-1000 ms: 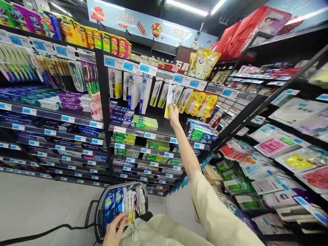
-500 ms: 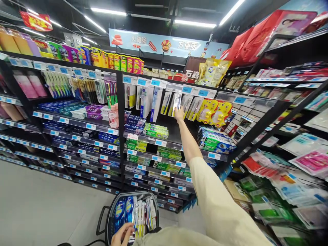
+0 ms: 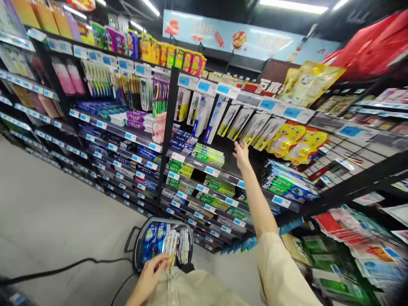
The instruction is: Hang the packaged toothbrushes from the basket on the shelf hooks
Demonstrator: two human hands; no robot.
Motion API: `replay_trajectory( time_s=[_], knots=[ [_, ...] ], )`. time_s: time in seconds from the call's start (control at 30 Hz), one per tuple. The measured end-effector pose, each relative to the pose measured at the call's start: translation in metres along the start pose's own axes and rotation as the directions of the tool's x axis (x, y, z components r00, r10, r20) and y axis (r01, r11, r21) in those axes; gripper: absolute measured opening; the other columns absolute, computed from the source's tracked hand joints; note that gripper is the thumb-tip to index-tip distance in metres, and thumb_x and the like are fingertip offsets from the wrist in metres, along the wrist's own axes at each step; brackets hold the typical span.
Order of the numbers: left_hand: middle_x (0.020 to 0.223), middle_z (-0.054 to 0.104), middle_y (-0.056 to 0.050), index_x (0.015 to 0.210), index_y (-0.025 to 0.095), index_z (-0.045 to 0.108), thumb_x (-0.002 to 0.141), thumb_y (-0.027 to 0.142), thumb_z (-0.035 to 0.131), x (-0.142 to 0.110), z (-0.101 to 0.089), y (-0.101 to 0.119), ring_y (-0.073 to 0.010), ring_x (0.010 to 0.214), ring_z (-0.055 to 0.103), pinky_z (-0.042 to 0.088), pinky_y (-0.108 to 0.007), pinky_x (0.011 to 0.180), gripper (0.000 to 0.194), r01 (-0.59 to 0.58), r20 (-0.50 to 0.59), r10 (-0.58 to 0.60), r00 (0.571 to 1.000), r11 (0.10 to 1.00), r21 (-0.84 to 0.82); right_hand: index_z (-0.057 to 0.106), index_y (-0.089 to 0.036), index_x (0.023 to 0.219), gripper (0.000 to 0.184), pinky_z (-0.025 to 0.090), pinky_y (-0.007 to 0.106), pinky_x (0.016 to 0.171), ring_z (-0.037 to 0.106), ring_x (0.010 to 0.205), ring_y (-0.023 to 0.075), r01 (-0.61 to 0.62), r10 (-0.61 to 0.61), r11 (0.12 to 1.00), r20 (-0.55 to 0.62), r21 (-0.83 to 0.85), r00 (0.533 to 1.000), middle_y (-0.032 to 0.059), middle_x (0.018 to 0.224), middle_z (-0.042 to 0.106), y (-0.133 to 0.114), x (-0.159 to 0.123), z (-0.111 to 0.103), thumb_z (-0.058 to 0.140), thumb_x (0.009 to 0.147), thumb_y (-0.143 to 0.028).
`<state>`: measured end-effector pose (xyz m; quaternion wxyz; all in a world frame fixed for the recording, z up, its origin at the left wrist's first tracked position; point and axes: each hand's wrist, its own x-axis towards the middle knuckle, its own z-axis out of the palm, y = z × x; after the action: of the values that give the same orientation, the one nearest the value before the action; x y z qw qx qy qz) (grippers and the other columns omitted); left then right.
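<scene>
My right hand point(image 3: 241, 155) is stretched out toward the shelf, just below a row of hanging toothbrush packs point(image 3: 242, 124). Its fingers are apart and it holds nothing. My left hand point(image 3: 149, 276) is low in the view, at the near rim of a dark shopping basket point(image 3: 137, 243) on the floor. Its fingers curl on the packaged toothbrushes point(image 3: 172, 245) standing in the basket. The basket also holds blue packets point(image 3: 149, 243).
Black shelving runs along the aisle, with toothpaste boxes point(image 3: 208, 154) below the hanging packs and yellow packs point(image 3: 291, 138) to the right. Another rack with flat packets point(image 3: 344, 238) stands close on my right. A black cable point(image 3: 63, 267) lies on the grey floor.
My right hand held a toothbrush pack at the hanging row, left it there and has dropped lower, now with nothing in it. The view swung left. My left hand stayed at the basket.
</scene>
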<state>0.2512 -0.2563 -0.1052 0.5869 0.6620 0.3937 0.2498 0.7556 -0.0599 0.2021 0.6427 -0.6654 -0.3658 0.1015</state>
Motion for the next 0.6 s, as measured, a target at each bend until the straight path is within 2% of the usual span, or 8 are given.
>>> replay_trajectory(
  time_s=[0.1,0.2,0.27,0.33,0.43,0.5,0.53,0.6],
  knots=[
    [0.092,0.080,-0.007,0.098,0.020,0.077,0.098,0.051,0.048,-0.001,0.001,0.020,-0.0227,0.088,0.074,0.056,-0.029,0.084,0.042,-0.043,0.054,0.039,0.998,0.997,0.066,0.052,-0.031,0.137,0.052,0.060,0.040,0.089,0.070,0.110,0.0201,0.057,-0.065,0.997,0.174,0.049,0.983,0.0102,0.140,0.060,-0.005,-0.046,-0.011,0.064,0.090,-0.050],
    [0.095,0.080,-0.009,0.100,0.018,0.076,0.098,0.042,0.048,0.003,0.003,0.030,-0.0231,0.092,0.073,0.054,-0.031,0.089,0.037,-0.072,0.096,0.062,0.993,0.992,0.106,0.062,-0.025,0.125,0.044,0.062,0.033,0.078,0.074,0.090,0.0185,0.099,-0.111,0.994,0.490,0.051,0.864,0.0093,0.114,0.073,-0.015,-0.097,-0.013,0.062,0.092,-0.055],
    [0.097,0.080,-0.008,0.101,0.018,0.076,0.098,0.041,0.049,0.005,0.006,0.028,-0.0226,0.095,0.073,0.053,-0.030,0.090,0.035,-0.045,0.117,0.034,0.993,0.995,0.090,0.065,-0.023,0.124,0.046,0.062,0.032,0.075,0.075,0.085,0.0188,0.114,-0.073,0.993,0.708,-0.011,0.702,0.0094,0.106,0.076,-0.019,-0.127,-0.008,0.062,0.093,-0.056],
    [0.099,0.080,-0.007,0.100,0.020,0.077,0.098,0.040,0.050,0.006,0.010,0.025,-0.0222,0.097,0.072,0.051,-0.030,0.091,0.034,-0.019,0.132,0.009,0.991,0.997,0.080,0.067,-0.023,0.126,0.047,0.062,0.034,0.079,0.075,0.089,0.0205,0.186,0.002,0.977,0.870,-0.107,0.493,0.0091,0.110,0.077,-0.016,-0.151,0.002,0.063,0.093,-0.055],
    [0.099,0.080,-0.005,0.101,0.021,0.077,0.099,0.038,0.052,0.005,0.015,0.023,-0.0219,0.098,0.072,0.050,-0.030,0.093,0.030,0.004,0.136,-0.014,0.991,0.997,0.076,0.072,-0.024,0.124,0.046,0.058,0.036,0.091,0.073,0.101,0.0232,0.332,0.142,0.924,0.976,-0.191,0.165,0.0070,0.119,0.076,0.008,-0.179,0.025,0.066,0.091,-0.054],
    [0.097,0.080,-0.005,0.103,0.021,0.077,0.099,0.036,0.053,0.004,0.018,0.023,-0.0216,0.096,0.073,0.051,-0.029,0.092,0.029,0.017,0.130,-0.026,0.991,0.998,0.066,0.075,-0.022,0.120,0.046,0.056,0.035,0.095,0.072,0.105,0.0246,0.357,0.235,0.909,0.972,-0.214,-0.016,0.0067,0.119,0.076,0.038,-0.197,0.044,0.070,0.087,-0.053],
    [0.097,0.080,-0.004,0.104,0.021,0.077,0.099,0.035,0.053,0.003,0.019,0.023,-0.0213,0.095,0.073,0.051,-0.029,0.091,0.029,0.025,0.126,-0.032,0.992,0.998,0.058,0.076,-0.021,0.118,0.046,0.055,0.035,0.096,0.072,0.105,0.0255,0.343,0.281,0.909,0.957,-0.239,-0.079,0.0067,0.118,0.077,0.057,-0.206,0.055,0.073,0.085,-0.052],
    [0.096,0.080,-0.004,0.105,0.021,0.077,0.099,0.034,0.052,0.001,0.023,0.020,-0.0209,0.093,0.074,0.052,-0.027,0.088,0.029,0.049,0.110,-0.053,0.992,0.998,0.037,0.078,-0.020,0.114,0.042,0.053,0.035,0.098,0.071,0.106,0.0272,0.282,0.363,0.906,0.922,-0.316,-0.132,0.0064,0.115,0.078,0.102,-0.230,0.076,0.078,0.081,-0.046]
  ],
)
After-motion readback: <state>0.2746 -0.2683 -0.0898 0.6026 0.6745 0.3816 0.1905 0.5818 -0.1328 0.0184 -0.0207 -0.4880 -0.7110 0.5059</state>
